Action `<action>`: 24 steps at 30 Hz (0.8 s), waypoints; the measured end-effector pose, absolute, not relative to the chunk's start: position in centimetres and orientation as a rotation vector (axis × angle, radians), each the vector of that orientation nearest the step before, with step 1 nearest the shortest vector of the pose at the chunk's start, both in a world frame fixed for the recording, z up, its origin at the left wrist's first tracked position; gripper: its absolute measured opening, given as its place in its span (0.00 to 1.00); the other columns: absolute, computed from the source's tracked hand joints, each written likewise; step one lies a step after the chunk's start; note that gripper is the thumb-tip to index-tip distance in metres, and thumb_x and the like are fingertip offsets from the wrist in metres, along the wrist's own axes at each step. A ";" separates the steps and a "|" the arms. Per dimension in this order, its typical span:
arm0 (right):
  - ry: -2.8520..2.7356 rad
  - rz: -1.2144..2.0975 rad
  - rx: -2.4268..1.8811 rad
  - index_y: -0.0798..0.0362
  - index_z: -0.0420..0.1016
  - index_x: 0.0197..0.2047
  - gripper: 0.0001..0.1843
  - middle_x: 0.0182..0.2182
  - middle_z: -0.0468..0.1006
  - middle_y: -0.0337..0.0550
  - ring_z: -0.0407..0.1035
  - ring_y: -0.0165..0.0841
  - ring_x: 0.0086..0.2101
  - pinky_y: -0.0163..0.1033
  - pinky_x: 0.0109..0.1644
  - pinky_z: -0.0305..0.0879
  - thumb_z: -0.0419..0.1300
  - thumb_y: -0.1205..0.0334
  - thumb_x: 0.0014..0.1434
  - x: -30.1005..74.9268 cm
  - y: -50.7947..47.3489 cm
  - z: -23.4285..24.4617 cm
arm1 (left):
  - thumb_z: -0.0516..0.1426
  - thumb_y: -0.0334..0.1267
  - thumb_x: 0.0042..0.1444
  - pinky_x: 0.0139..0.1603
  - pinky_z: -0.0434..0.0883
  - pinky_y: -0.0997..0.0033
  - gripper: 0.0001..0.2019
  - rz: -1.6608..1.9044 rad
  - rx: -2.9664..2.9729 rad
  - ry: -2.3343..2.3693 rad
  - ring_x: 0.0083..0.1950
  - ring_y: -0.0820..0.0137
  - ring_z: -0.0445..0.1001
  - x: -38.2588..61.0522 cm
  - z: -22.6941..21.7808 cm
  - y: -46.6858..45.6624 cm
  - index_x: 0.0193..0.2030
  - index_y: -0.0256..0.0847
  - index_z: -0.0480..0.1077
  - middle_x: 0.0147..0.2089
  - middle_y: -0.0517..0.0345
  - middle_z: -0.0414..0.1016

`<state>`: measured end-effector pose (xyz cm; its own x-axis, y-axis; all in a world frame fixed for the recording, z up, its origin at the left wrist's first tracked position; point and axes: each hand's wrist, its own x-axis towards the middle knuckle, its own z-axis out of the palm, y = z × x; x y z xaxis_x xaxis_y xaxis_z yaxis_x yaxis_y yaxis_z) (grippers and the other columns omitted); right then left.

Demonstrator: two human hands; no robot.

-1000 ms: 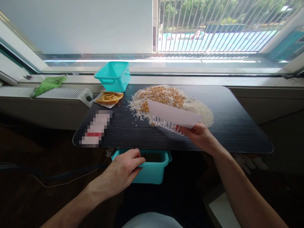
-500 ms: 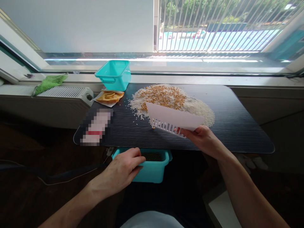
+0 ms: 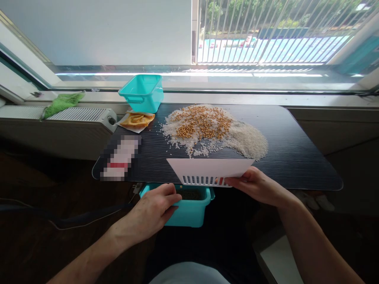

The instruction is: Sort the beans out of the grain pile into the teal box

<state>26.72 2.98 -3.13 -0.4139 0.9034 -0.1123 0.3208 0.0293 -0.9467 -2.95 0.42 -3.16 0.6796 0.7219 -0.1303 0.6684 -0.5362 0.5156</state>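
Note:
My right hand (image 3: 251, 182) grips a white plastic piece (image 3: 210, 169) with a row of slots along its lower edge, held tilted over the table's front edge. Beyond it lies a heap of white rice grains (image 3: 251, 140) with golden pea-like beads (image 3: 204, 122) scattered on top. Below the table edge, my left hand (image 3: 161, 205) has its fingers closed on the near left rim of a turquoise bin (image 3: 186, 215). Dark, grainy contents (image 3: 191, 194) show inside. One golden bead (image 3: 181, 187) appears at the bin's far side.
A second turquoise bin (image 3: 142, 94) stands at the table's back left. Beside it, a folded yellow-orange item (image 3: 136, 120) rests on white paper. A blurred-out flat item (image 3: 120, 157) lies on the dark table (image 3: 296, 157). A green cloth (image 3: 63, 103) drapes over the radiator (image 3: 85, 115).
My right hand has drawn the slotted white piece toward me and down, from the heap's front to the table edge. My left hand and the bin have stayed put.

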 end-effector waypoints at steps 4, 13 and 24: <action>-1.657 1.108 -1.358 0.55 0.80 0.39 0.16 0.39 0.82 0.43 0.75 0.40 0.40 0.42 0.47 0.71 0.60 0.52 0.55 26.7 4.1 -3.5 | 0.53 0.29 0.60 0.42 0.67 0.72 0.09 0.133 2.345 1.065 0.42 0.69 0.69 -2.9 -3.0 0.4 0.46 0.42 0.70 0.43 0.56 0.67; -1.646 0.916 -1.517 0.55 0.81 0.36 0.17 0.36 0.82 0.42 0.74 0.41 0.39 0.42 0.45 0.69 0.59 0.51 0.55 26.2 6.1 -4.5 | 0.52 0.30 0.60 0.40 0.66 0.72 0.08 0.128 2.354 1.083 0.41 0.70 0.69 -2.7 -2.6 0.3 0.43 0.42 0.71 0.42 0.56 0.67; -1.614 1.038 -1.400 0.55 0.80 0.39 0.17 0.37 0.82 0.44 0.75 0.41 0.40 0.42 0.45 0.71 0.61 0.51 0.53 25.3 5.5 -3.3 | 0.53 0.29 0.60 0.42 0.67 0.71 0.09 0.109 2.361 1.076 0.42 0.69 0.69 -2.7 -2.7 0.3 0.44 0.41 0.71 0.43 0.56 0.68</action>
